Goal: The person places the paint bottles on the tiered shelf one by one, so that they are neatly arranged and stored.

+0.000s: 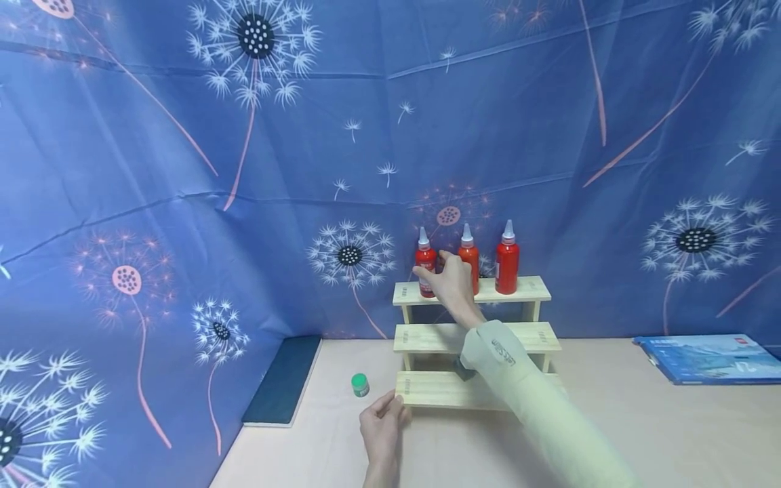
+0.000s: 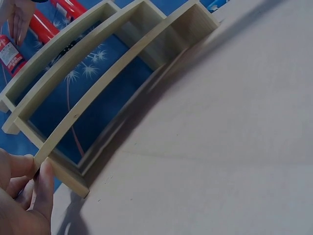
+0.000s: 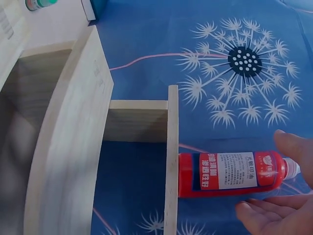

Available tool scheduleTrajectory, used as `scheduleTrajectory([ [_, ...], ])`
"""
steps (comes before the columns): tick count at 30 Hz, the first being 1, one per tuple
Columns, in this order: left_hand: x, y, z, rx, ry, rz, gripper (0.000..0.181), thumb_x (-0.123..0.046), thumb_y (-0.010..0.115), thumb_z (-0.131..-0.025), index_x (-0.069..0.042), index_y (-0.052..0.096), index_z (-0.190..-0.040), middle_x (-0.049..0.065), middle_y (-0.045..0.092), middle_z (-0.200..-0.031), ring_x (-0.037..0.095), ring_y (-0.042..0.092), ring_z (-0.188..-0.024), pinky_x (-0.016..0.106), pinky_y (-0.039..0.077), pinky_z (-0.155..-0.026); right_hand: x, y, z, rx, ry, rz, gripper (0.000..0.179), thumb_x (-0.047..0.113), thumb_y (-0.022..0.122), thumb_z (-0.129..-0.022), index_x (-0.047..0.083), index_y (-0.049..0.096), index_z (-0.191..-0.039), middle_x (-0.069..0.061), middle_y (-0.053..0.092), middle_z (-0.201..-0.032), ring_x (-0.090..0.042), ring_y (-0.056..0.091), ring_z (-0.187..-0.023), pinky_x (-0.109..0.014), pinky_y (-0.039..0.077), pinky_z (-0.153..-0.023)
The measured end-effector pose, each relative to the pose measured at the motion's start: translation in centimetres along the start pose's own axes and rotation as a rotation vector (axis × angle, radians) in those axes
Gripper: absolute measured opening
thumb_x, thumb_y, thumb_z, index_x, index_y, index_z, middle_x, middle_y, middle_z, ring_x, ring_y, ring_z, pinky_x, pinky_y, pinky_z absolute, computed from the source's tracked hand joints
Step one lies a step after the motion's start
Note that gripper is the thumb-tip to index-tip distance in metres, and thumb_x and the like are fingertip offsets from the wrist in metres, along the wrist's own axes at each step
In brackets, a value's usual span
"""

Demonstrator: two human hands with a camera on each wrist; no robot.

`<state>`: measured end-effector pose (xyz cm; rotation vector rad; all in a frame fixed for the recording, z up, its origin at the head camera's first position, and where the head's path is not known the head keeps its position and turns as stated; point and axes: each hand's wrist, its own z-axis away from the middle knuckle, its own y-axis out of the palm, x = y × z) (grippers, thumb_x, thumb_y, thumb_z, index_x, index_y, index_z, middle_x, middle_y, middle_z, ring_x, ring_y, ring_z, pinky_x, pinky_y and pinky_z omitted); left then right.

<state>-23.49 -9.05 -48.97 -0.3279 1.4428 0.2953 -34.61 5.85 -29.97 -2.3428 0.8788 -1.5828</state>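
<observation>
A three-step wooden shelf (image 1: pixel 421 337) stands on the table. On its top step stand three red bottles with pale pointed caps: a left bottle (image 3: pixel 230 172) with a printed label, a middle bottle (image 1: pixel 469 256) and a right bottle (image 1: pixel 507 268). My right hand (image 1: pixel 454 281) is beside the left bottle, thumb and fingers spread to either side of its upper part, with gaps showing in the right wrist view. The left front corner of the lowest step is pinched between the thumb and fingers of my left hand (image 1: pixel 383 430), also seen in the left wrist view.
A small green-lidded jar (image 1: pixel 360 385) sits left of the shelf. Farther left lies a dark book (image 1: pixel 283 379) against the cloth. At the right, a blue flat box (image 1: pixel 714 359) lies on the table. Blue dandelion-print cloth (image 1: pixel 342 149) hangs close behind the shelf.
</observation>
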Motion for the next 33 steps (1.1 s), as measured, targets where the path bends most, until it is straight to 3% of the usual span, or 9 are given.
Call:
scheduleTrajectory([
  [13,-0.3,0.9,-1.7,0.036,-0.021,0.033,0.03,-0.01,0.064,-0.091,0.005,0.064,-0.117,0.023,0.069,-0.108,0.018,0.072,-0.085,0.02,0.064,-0.076,-1.0,-2.0,2.6,0.056,0.041,-0.052,0.072,0.035,0.075,-0.086,-0.008,0.048,-0.138,-0.025,0.055,-0.135,-0.038,0.054,-0.125,-0.051,0.051,-0.106],
  [27,-1.6,-0.1,-4.4,0.028,0.001,0.054,0.029,-0.01,0.061,-0.094,0.005,0.064,-0.118,0.025,0.065,-0.117,0.023,0.07,-0.095,0.02,0.063,-0.079,-4.0,-4.8,7.4,0.057,0.155,-0.08,0.073,0.038,0.072,-0.088,-0.005,0.045,-0.141,-0.023,0.053,-0.139,-0.036,0.052,-0.128,-0.045,0.05,-0.108],
  [33,-2.7,-0.5,-5.2,0.002,0.039,0.048,0.028,-0.008,0.061,-0.094,0.005,0.064,-0.118,0.027,0.064,-0.118,0.027,0.069,-0.101,0.02,0.063,-0.082,-5.3,-6.8,9.9,0.056,0.148,-0.061,0.075,0.044,0.067,-0.091,-0.005,0.043,-0.142,-0.025,0.05,-0.141,-0.037,0.052,-0.128,-0.044,0.051,-0.108],
])
